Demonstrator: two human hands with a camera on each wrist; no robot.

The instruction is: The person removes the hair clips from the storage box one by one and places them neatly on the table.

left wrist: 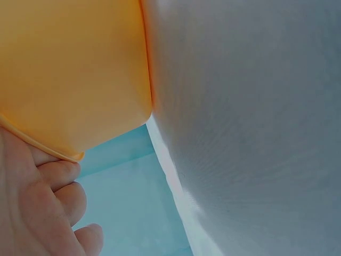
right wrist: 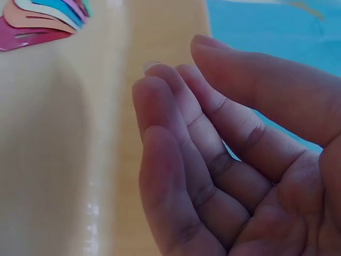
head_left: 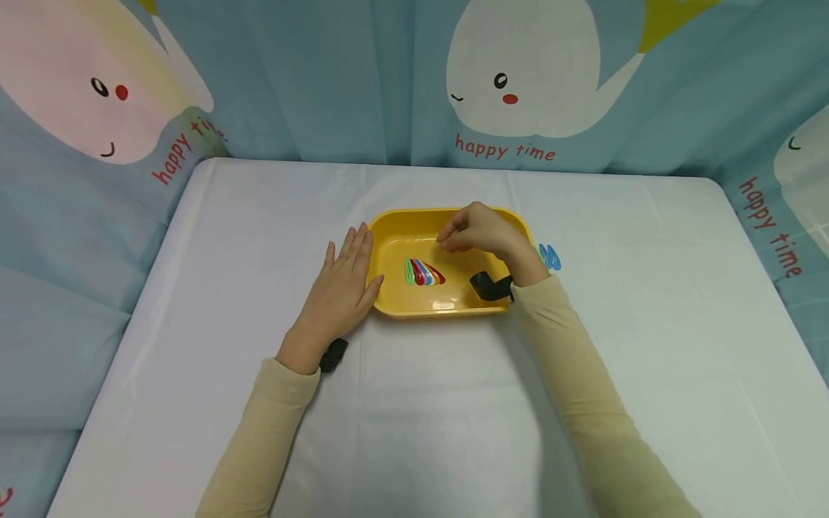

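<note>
A yellow tray [head_left: 447, 311] sits on the white-covered table. On its floor lie several colourful snap hair clips [head_left: 424, 273], fanned side by side in green, red, white, blue and orange. My left hand [head_left: 340, 288] rests along the tray's left rim with its fingers straight; in the left wrist view, fingertips touch the tray's rim [left wrist: 40, 144] from outside. Over the back right part of the tray is my right hand [head_left: 479, 229]. Its fingers [right wrist: 160, 165] are loosely bent, the thumb stands apart from them, and no object shows between. The clips [right wrist: 45, 24] are left of it there.
Just beyond the tray's right side, blue hair clips [head_left: 550, 257] lie on the tablecloth [head_left: 648, 345], partly hidden by the right wrist. Black bands [head_left: 490, 286] are on both wrists. A blue curtain [head_left: 337, 86] with whale prints hangs behind the table.
</note>
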